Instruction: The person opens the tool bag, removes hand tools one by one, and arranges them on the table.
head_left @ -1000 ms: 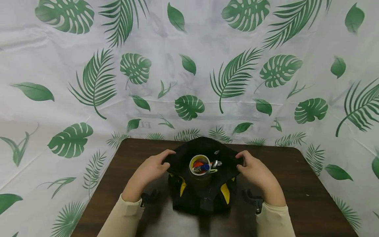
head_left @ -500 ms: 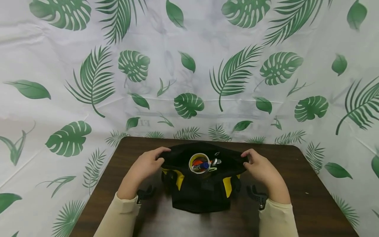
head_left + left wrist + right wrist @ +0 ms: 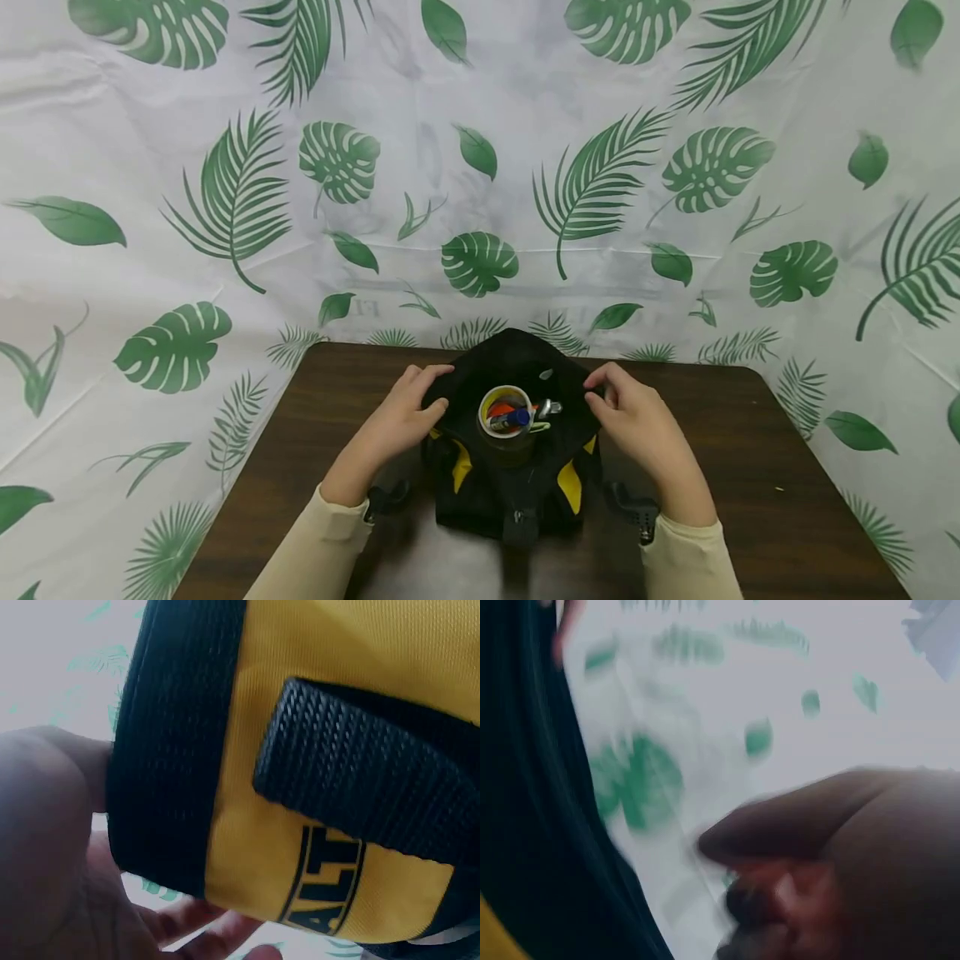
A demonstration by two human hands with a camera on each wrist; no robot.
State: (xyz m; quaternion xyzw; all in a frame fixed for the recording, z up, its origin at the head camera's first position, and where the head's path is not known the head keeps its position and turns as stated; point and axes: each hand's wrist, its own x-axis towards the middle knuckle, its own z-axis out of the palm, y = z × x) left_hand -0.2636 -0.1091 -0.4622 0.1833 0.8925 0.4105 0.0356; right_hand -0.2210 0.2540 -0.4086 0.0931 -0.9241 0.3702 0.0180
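A black bag with yellow side panels point(image 3: 570, 485) stands on the table, its mouth facing up and its back rim rising to a peak. Inside the mouth shows a pen holder point(image 3: 486, 423) with a white rim and a blue-capped marker point(image 3: 512, 419) in it. My left hand point(image 3: 397, 421) holds the bag's left rim between thumb and fingers; its fingertips are partly hidden behind the bag in the left wrist view. By the right rim is my right hand point(image 3: 637, 421), its fingers loosely bent. The right wrist view shows a gap between that hand and the black edge point(image 3: 547, 795).
The dark wooden table point(image 3: 750, 467) extends to both sides of the bag. Behind it hangs a white sheet with green leaves point(image 3: 480, 262). A black strap point(image 3: 360, 765) loops across the yellow side of the bag in the left wrist view.
Both hands spread the bag's mouth wide half a second ago, then came back inward. The back rim has risen to a peak, and the right fingers have come off the rim.
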